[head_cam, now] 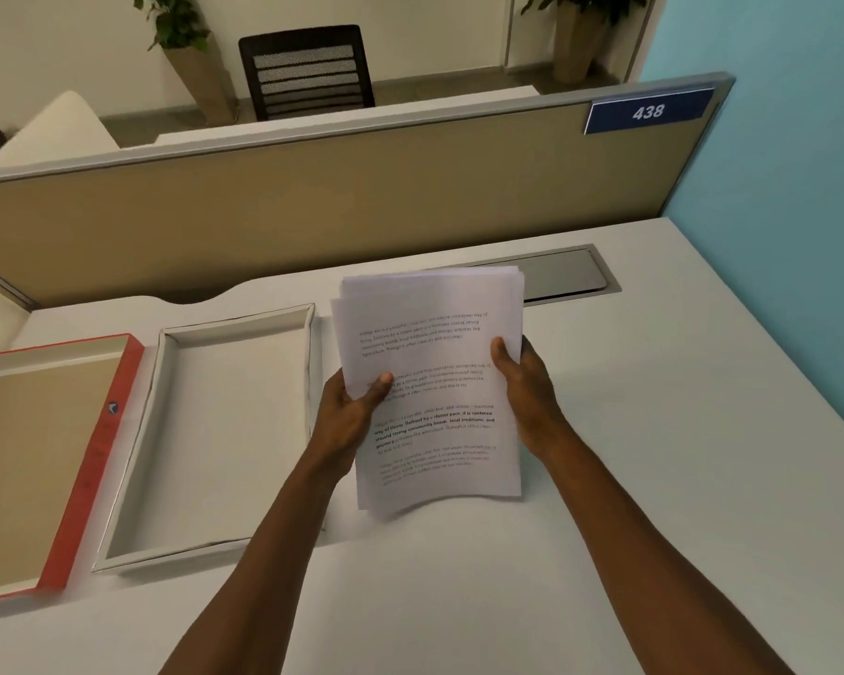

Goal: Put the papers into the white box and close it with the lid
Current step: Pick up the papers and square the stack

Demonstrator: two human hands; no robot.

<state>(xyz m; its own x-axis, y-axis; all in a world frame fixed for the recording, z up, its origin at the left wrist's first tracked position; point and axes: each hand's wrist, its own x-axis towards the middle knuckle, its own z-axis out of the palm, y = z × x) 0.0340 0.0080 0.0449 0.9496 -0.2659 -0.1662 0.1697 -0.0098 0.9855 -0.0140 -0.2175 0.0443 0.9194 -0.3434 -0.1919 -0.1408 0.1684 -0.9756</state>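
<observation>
Gripping the papers (pixel 434 382) from both sides, the left hand (pixel 349 416) pinched the left edge with its thumb laid across the printed face, and the right hand (pixel 527 392) clasped the right edge with its thumb on top and fingers hidden behind. The stack was held above the desk (pixel 654 479), its long axis running away from the person, the top edge toward the partition (pixel 313 207) and the printed text reading upright to the wearer; the sheets were slightly fanned at the top. Just left of the stack lay the white box (pixel 230 431), open and empty, its long side running the same way. Touching its left side, or very nearly, lay the lid (pixel 45 460), red-edged and turned inside up. The desk was white, with a grey cable flap (pixel 566 275) set in it behind the papers. On the beige partition hung a blue plate (pixel 649 111) reading 438. Beyond stood a black chair (pixel 308 70) and two potted plants (pixel 186 46), with a blue wall (pixel 790 187) at the right.
</observation>
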